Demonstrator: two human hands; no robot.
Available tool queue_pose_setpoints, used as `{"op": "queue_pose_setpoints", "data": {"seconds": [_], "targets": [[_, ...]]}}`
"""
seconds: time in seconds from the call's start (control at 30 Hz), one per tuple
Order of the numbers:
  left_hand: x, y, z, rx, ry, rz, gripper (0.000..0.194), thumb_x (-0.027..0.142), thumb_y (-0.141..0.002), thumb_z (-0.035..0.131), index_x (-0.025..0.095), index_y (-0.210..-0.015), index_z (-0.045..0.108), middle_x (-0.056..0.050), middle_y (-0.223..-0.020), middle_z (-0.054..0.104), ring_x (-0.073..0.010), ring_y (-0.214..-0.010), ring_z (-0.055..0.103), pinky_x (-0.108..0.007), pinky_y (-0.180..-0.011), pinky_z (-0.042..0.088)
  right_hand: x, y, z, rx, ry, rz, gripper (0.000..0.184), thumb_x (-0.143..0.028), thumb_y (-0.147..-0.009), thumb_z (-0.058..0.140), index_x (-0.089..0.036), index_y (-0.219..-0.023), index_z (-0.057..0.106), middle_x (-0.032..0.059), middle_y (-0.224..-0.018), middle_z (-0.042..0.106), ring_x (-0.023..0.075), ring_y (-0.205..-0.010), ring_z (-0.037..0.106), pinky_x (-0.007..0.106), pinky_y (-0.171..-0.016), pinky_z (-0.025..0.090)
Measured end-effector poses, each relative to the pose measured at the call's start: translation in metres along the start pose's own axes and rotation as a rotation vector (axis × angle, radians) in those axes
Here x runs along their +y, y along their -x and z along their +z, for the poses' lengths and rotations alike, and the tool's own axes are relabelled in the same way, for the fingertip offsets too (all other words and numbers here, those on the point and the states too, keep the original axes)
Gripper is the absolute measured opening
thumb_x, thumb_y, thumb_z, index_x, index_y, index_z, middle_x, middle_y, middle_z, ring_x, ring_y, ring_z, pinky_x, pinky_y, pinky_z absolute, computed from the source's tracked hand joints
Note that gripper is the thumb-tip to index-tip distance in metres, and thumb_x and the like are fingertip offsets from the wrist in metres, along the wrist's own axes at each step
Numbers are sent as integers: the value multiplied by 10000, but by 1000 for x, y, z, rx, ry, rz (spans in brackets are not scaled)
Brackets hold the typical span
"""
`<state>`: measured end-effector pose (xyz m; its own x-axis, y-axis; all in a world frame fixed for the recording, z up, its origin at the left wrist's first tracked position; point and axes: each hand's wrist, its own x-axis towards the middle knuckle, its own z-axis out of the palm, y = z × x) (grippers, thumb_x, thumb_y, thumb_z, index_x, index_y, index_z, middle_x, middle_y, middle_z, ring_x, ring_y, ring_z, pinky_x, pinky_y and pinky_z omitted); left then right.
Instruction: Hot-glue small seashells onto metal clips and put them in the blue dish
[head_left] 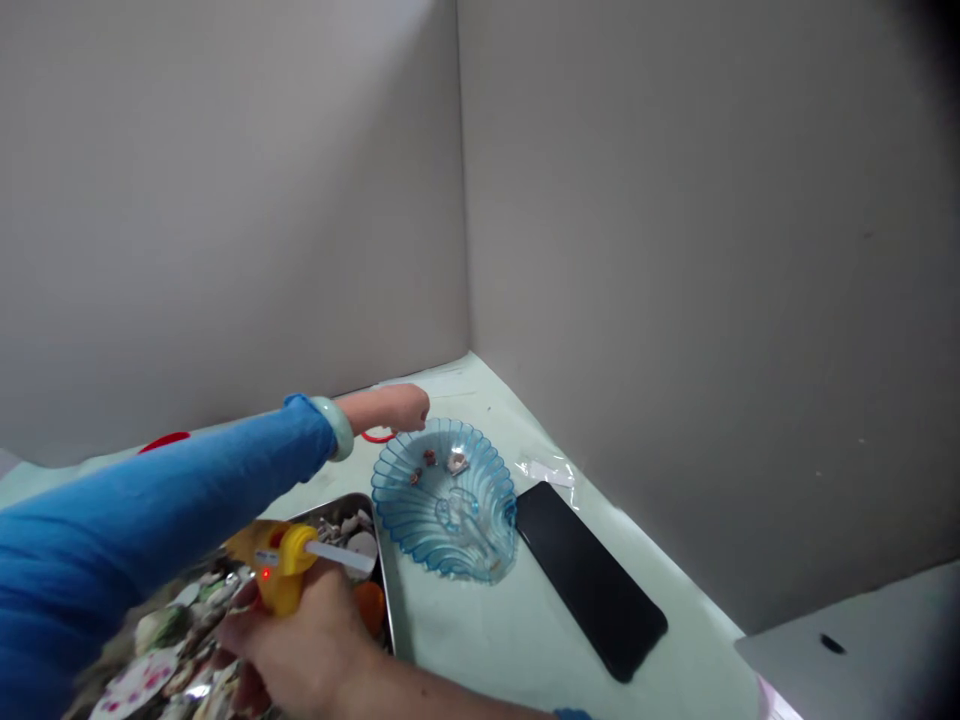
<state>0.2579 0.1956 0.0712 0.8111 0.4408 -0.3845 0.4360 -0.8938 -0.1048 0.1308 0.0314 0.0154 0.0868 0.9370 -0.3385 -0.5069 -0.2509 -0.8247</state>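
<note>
1. Best to keep the gun's nozzle, out of sight, well clear of the left sleeve; it may be hot, as its red light glows.
2. Right hand: clamped round the gun, which sits at its upper edge.
3. Left hand: curled; cannot tell what, if anything, it holds. The dish lies just below it.

Tray left of dish
</note>
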Motion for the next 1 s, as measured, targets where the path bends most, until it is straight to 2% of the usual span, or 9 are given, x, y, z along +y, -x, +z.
{"op": "queue_pose_setpoints", "data": {"seconds": [0.17,0.23,0.37,0.5,0.7,0.77,0.83,0.93,1.0], "targets": [[-10,42,-51,159,-9,3,269,287,-755,518,172,-912,704,-56,-761,709,-157,-649,591,-243,-592,386,-3,3,-3,-65,-86,52,190,-110,-612,640,-167,-745,518,-83,-509,525,37,-276,386,138,-272,303],[-12,74,-65,326,-29,49,270,296,-771,493,177,-881,709,-47,-755,702,-155,-644,587,-244,-584,380,1,2,-6,-84,-88,4,240,-167,-585,678,-167,-770,526,-80,-522,543,39,-291,398,144,-283,305],[-16,152,-63,574,10,-20,252,294,-782,489,189,-851,707,-24,-748,690,-137,-641,579,-240,-610,380,9,0,-9,-57,-24,-85,240,-254,-624,662,-177,-796,514,-74,-525,560,46,-325,410,142,-299,311],[-27,224,-23,577,108,-188,228,290,-789,503,193,-839,704,-11,-705,675,-121,-594,562,-235,-578,363,7,1,-10,-84,102,-138,233,-281,-675,635,-175,-845,516,-68,-554,557,54,-353,438,148,-324,346],[-60,293,82,590,321,-429,258,364,-831,477,210,-832,684,4,-710,688,-135,-617,585,-236,-583,380,-10,10,-19,-93,481,-290,269,-424,-796,557,-197,-939,544,-40,-654,570,77,-403,447,207,-408,393],[-67,304,114,548,382,-526,258,356,-835,467,211,-840,680,-8,-735,699,-157,-650,604,-247,-592,392,-19,13,-25,-16,806,-481,237,-420,-813,548,-197,-893,566,-19,-667,572,114,-497,494,235,-490,403],[-68,307,140,509,428,-520,249,336,-839,458,218,-840,677,-12,-745,704,-168,-667,616,-253,-605,404,-27,16,-32,24,1110,-634,202,-394,-810,562,-201,-867,569,-1,-697,593,153,-604,537,259,-577,401],[-62,303,163,497,449,-493,236,281,-846,442,227,-859,672,-20,-811,712,-179,-721,630,-263,-637,425,-36,20,-41,-63,1472,-655,90,-264,-804,551,-206,-870,571,6,-755,623,163,-659,561,256,-598,365],[-56,298,170,514,434,-471,232,241,-846,437,225,-876,667,-30,-880,706,-189,-780,632,-276,-671,437,-40,21,-45,-49,1650,-633,144,-173,-763,545,-202,-901,576,23,-828,637,180,-717,581,262,-616,357]]}}
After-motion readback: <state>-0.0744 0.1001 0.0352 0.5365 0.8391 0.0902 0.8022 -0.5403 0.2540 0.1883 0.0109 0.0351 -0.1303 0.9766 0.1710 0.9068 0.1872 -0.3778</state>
